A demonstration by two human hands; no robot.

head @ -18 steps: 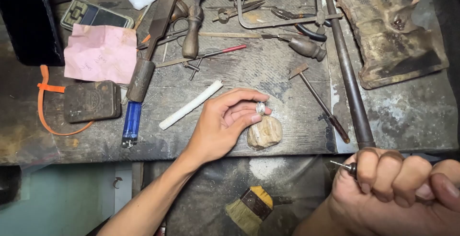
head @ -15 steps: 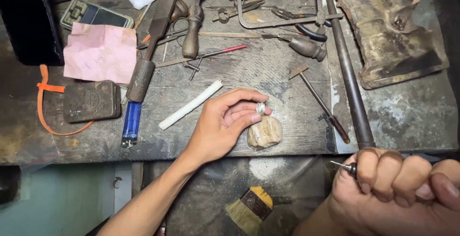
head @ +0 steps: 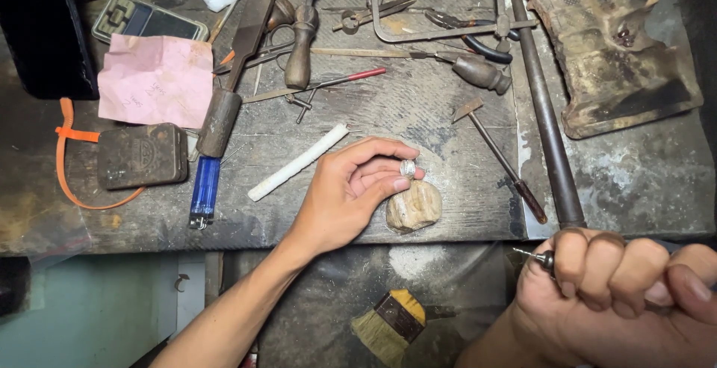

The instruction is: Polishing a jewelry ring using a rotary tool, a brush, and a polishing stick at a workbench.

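Left grip: your left hand (head: 351,192) pinches one silver ring (head: 407,168) between thumb and fingertips, held just above the bench edge.
Right grip: your right hand (head: 620,293) is balled in a fist round one thin rotary tool (head: 539,257) — only its metal tip pokes out, left of the knuckles, well apart from the ring.
Under the ring: one pale, lumpy wooden block (head: 414,206) sits on the workbench (head: 448,114), just beneath your left fingertips.
Just beside the left hand: one white stick (head: 297,162) lies slantwise, its upper end near your forefinger.
Right of the block: one small hammer (head: 499,157) with a dark handle end, and beyond it one long steel rod (head: 545,106) running up the bench.
Left side, counted: one blue lighter (head: 203,191), one big file with a wooden handle (head: 240,62), one dark flat tin (head: 142,156) — lid on, contents hidden — one pink paper (head: 158,80), one orange strap (head: 75,159), one small pocket scale (head: 148,22).
Top of bench: one saw frame (head: 441,32), one wooden-handled graver (head: 299,47), one red-tipped slim tool (head: 328,84), one pair of pliers (head: 470,32); the rest of the clutter there is too tangled to count.
Far right: one worn, blackened block (head: 620,54).
Below the bench: one brush (head: 388,323) with yellowish bristles.
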